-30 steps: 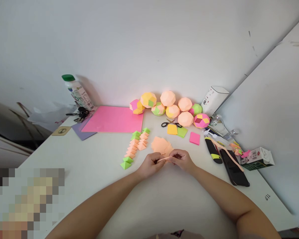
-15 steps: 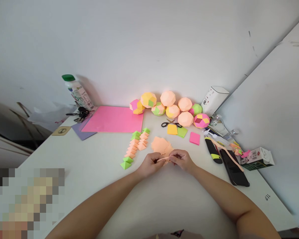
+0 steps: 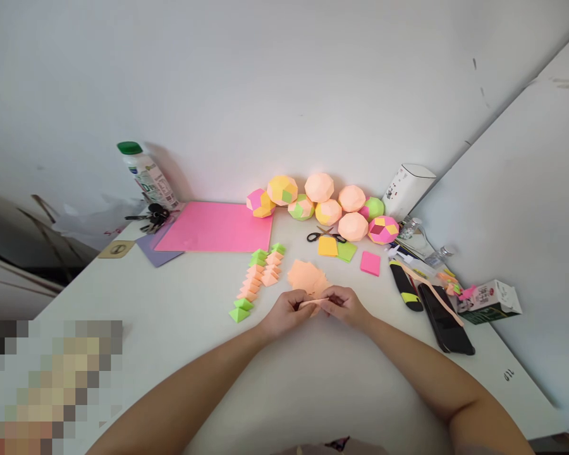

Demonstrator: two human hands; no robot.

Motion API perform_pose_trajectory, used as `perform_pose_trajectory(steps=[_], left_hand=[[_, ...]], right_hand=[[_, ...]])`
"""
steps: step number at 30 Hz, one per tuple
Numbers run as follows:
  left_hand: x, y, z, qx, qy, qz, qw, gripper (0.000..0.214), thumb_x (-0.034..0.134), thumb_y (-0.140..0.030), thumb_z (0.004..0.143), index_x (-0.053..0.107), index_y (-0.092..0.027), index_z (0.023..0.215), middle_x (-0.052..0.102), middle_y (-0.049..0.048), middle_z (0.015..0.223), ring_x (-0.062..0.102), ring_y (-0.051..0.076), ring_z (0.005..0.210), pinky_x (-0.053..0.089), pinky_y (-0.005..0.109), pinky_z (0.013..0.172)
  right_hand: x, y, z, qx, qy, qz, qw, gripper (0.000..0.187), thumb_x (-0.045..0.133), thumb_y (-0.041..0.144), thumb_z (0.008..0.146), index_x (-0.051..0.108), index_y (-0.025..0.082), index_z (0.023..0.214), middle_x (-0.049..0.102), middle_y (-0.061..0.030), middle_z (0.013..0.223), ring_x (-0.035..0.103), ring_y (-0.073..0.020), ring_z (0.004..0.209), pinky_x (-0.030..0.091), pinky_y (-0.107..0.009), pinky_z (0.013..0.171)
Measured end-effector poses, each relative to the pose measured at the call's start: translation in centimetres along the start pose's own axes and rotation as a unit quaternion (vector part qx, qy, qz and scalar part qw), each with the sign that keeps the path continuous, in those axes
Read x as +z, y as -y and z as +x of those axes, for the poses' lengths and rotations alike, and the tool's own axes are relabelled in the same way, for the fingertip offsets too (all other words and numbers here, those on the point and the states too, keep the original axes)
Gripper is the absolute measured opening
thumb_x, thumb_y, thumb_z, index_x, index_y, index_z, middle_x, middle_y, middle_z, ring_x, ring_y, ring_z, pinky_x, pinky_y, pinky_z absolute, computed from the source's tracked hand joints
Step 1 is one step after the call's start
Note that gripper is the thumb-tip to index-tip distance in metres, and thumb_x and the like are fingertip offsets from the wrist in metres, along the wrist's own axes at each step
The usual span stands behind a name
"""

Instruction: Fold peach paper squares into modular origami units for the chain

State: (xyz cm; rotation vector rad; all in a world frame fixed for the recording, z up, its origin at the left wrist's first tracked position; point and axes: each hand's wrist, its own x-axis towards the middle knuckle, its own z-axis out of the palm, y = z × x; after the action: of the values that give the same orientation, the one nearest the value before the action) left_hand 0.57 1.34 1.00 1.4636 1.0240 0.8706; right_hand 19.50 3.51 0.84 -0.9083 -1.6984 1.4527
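Note:
My left hand [image 3: 284, 314] and my right hand [image 3: 345, 305] meet over the white table [image 3: 180, 316], both pinching a small folded peach paper piece [image 3: 312, 303] between their fingertips. Just behind them lies a loose pile of peach paper squares [image 3: 307, 275]. To the left of the hands runs a double row of folded peach and green paper units [image 3: 258, 275].
Several coloured paper balls [image 3: 329, 205] sit along the wall with scissors [image 3: 323, 236], and yellow, green and pink note pads [image 3: 344, 251]. A pink sheet [image 3: 217, 227], keys [image 3: 152, 215] and a bottle [image 3: 146, 174] are at back left. A phone [image 3: 444, 318], marker [image 3: 405, 284] and cartons lie right.
My right hand's fingers have slid slightly left along the peach piece, shortening the visible strip between the hands. Everything else is unmoved.

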Motion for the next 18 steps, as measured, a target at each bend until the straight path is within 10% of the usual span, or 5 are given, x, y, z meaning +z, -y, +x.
perform_pose_trajectory(steps=[18], left_hand=[[0.12,0.17,0.30,-0.004,-0.027,-0.012,1.000,0.029,0.058,-0.043,0.076,0.062,-0.016,0.070,0.046,-0.0029,0.057,0.037,0.009,0.054,0.029,0.021,0.048]], right_hand=[[0.23,0.00,0.00,-0.002,-0.027,-0.038,0.999,0.020,0.061,0.036,0.079,0.064,0.016,0.077,0.060,-0.0003,0.063,0.054,-0.0089,0.048,0.048,-0.022,0.046]])
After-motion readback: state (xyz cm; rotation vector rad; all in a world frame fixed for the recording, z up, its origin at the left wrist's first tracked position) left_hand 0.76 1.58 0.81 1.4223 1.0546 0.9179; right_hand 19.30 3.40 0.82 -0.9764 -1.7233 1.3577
